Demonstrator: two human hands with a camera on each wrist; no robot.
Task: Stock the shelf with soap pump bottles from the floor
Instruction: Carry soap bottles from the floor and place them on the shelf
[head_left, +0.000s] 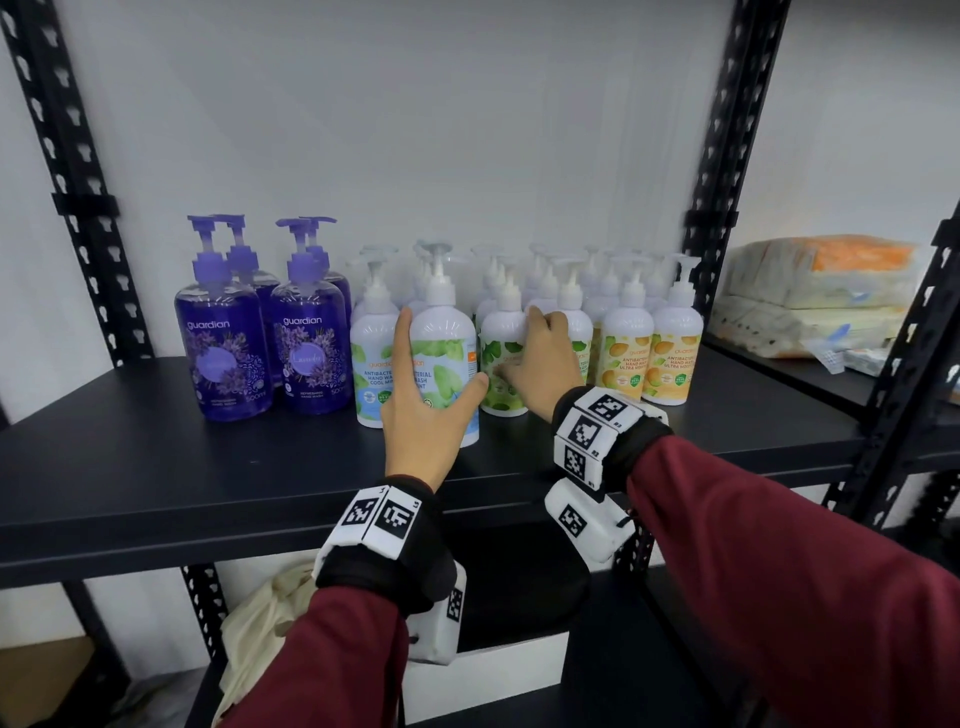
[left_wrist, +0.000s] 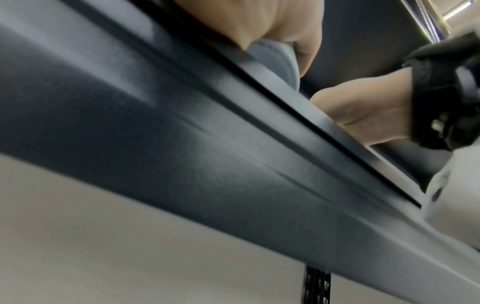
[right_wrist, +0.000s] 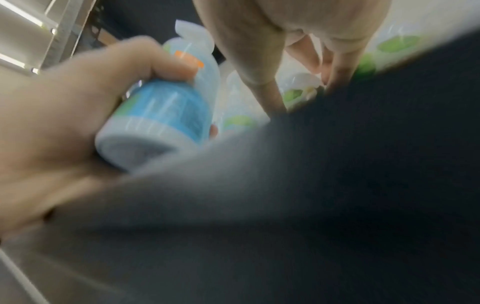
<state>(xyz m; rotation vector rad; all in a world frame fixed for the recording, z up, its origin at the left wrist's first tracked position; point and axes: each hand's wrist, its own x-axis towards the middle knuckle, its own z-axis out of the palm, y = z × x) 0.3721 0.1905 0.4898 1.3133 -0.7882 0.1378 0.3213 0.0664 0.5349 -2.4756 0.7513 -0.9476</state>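
In the head view my left hand (head_left: 423, 408) grips a white pump bottle with a blue-green mint label (head_left: 444, 332) at the front of the black shelf (head_left: 208, 467). The right wrist view shows that mint bottle (right_wrist: 161, 115) tilted, its base off the shelf, with my left hand (right_wrist: 59, 127) wrapped round it. My right hand (head_left: 540, 364) holds a neighbouring white bottle with a green leaf label (head_left: 498, 343), fingers over its shoulder and thumb on its front. Several more white pump bottles stand in rows behind. The left wrist view shows mostly the shelf's front edge (left_wrist: 207, 144) from below.
Purple pump bottles (head_left: 223, 338) stand at the left of the row, orange-labelled ones (head_left: 670, 358) at the right. Black slotted uprights (head_left: 711, 156) frame the shelf. Wrapped packs (head_left: 821, 291) lie on the neighbouring shelf. A cloth bag (head_left: 265, 613) and a white box (head_left: 493, 670) sit below.
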